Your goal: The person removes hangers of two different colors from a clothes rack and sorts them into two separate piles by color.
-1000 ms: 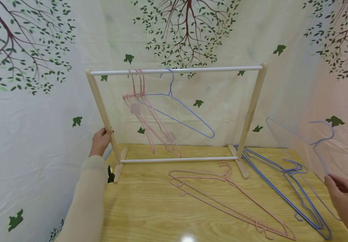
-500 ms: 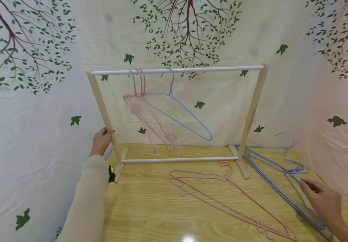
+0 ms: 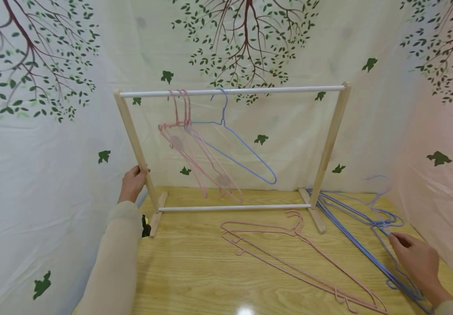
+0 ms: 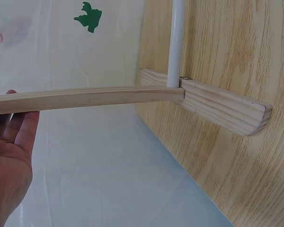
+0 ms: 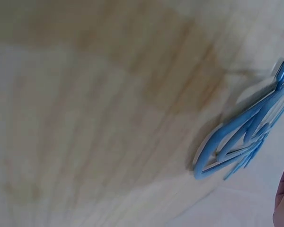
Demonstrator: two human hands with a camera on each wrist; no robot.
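My left hand (image 3: 133,183) grips the left wooden post (image 3: 130,133) of a small clothes rack, also visible in the left wrist view. At the right, my right hand (image 3: 417,260) pinches a blue clothes hanger (image 3: 374,201), its hook pointing up. That hanger is just over a pile of blue hangers (image 3: 368,256) on the table; blur hides whether they touch. From the white top rail (image 3: 281,90) hang several pink hangers (image 3: 189,109) on the left and one blue hanger (image 3: 252,151) nearer the middle. Only the edge of my right hand shows in the right wrist view.
Two pink hangers (image 3: 329,260) lie overlapped on the wooden table (image 3: 195,271) before the rack. A white lower bar (image 3: 234,208) joins the rack's feet. Beside the left foot sits a small black and yellow object (image 3: 145,226). Printed cloth surrounds the table.
My right hand has moved left and down with the blue hanger, from the right edge to the blue pile. The left hand keeps its hold on the post. Hanging hangers sway slightly.
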